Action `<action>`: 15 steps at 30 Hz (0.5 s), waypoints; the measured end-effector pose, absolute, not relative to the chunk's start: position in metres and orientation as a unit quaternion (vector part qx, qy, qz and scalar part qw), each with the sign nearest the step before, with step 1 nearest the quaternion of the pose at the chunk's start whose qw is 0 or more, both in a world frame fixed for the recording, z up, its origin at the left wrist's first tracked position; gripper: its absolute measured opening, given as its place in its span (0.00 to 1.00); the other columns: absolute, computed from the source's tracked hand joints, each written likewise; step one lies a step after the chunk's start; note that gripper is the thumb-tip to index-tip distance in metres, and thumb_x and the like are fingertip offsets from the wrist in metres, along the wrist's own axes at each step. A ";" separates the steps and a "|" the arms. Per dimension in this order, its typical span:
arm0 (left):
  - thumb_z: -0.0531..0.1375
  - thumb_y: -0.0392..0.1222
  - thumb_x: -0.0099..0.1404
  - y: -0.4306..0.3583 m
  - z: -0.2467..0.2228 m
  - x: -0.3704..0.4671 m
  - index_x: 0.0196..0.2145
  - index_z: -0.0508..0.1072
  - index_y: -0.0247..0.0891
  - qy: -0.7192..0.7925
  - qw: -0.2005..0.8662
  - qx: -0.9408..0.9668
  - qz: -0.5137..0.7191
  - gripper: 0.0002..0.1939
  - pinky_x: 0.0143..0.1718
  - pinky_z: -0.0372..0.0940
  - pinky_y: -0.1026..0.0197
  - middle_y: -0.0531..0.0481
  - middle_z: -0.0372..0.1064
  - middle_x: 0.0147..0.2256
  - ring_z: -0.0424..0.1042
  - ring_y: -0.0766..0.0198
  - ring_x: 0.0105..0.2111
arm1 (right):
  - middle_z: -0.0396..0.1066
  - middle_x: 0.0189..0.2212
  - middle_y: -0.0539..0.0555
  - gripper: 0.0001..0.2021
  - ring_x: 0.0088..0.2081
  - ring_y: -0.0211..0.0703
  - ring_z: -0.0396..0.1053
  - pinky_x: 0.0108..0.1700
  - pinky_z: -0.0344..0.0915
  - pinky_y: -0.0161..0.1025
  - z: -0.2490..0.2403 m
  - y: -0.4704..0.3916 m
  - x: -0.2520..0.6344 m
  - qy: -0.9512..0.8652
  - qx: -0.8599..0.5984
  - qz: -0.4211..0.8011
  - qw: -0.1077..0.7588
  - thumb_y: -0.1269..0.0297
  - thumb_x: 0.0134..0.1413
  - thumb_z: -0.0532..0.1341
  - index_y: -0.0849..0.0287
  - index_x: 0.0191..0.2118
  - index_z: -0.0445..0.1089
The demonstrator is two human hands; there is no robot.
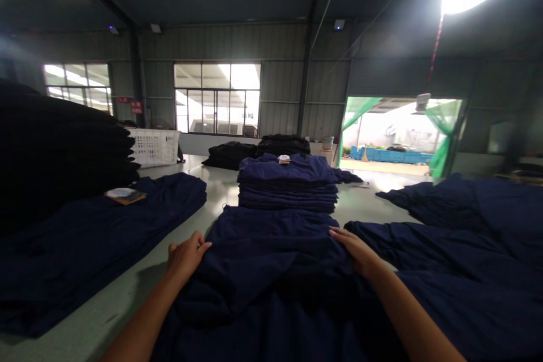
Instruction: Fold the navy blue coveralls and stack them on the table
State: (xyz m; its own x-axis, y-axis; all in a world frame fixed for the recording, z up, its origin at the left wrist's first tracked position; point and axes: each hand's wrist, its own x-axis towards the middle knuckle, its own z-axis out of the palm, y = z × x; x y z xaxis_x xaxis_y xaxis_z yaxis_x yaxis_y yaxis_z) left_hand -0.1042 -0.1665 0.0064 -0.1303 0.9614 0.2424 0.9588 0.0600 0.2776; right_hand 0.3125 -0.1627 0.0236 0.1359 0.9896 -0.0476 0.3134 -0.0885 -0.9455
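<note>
A navy garment (271, 260) lies partly folded on the table in front of me, its near part hanging down towards my body in loose creases. My left hand (189, 254) pinches its left edge, thumb and fingers bent together. At the opposite edge is my right hand (358, 251), fingers reaching over the cloth and closed on it; the thumb is hidden. Just beyond the garment stands a neat stack of folded navy garments (288, 184), with a white and brown tag (284, 159) on top.
Loose navy garments (458, 237) are heaped on the right. To the left lies navy cloth (169, 198) with a tag (125, 196), beside a tall dark pile (55, 153). A white plastic basket (156, 147) and black folded stacks (231, 154) stand farther back on the pale table (360, 201).
</note>
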 end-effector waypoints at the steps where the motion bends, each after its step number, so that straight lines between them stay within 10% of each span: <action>1: 0.49 0.48 0.64 -0.166 0.008 -0.103 0.36 0.65 0.42 0.725 -0.006 0.659 0.199 0.10 0.44 0.55 0.52 0.49 0.74 0.36 0.70 0.57 0.40 | 0.72 0.46 0.56 0.23 0.48 0.49 0.68 0.48 0.65 0.41 0.024 -0.160 0.313 -0.537 -0.660 0.327 0.412 0.55 0.50 0.55 0.58 0.52 0.66; 7: 0.58 0.43 0.54 -0.185 0.031 -0.075 0.31 0.70 0.42 0.580 0.036 0.788 0.203 0.06 0.44 0.60 0.61 0.51 0.69 0.37 0.67 0.61 0.42 | 0.69 0.49 0.58 0.22 0.54 0.52 0.62 0.55 0.56 0.44 0.017 -0.147 0.317 -0.586 -0.735 0.151 0.306 0.64 0.48 0.55 0.60 0.51 0.68; 12: 0.69 0.45 0.32 -0.215 0.031 -0.049 0.57 0.60 0.54 0.580 0.130 0.804 -0.025 0.50 0.55 0.49 0.38 0.48 0.57 0.57 0.54 0.40 0.56 | 0.71 0.46 0.55 0.24 0.50 0.49 0.66 0.50 0.60 0.40 0.034 -0.160 0.324 -0.582 -0.743 0.098 0.316 0.64 0.48 0.52 0.56 0.53 0.67; 15: 0.70 0.44 0.30 -0.226 0.031 -0.040 0.61 0.50 0.56 0.629 0.114 0.764 -0.083 0.59 0.49 0.38 0.20 0.45 0.47 0.62 0.42 0.29 0.59 | 0.67 0.50 0.58 0.26 0.51 0.58 0.63 0.48 0.61 0.49 0.047 -0.173 0.319 -0.540 -0.817 -0.006 0.203 0.67 0.45 0.54 0.52 0.54 0.65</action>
State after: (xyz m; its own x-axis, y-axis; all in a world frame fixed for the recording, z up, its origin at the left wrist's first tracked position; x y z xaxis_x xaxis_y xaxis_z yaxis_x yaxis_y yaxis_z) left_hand -0.0395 -0.2261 0.0306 0.1938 0.9430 -0.2705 0.9809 -0.1816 0.0699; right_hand 0.3187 -0.1728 0.0474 0.4169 0.8795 0.2296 0.8847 -0.3346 -0.3247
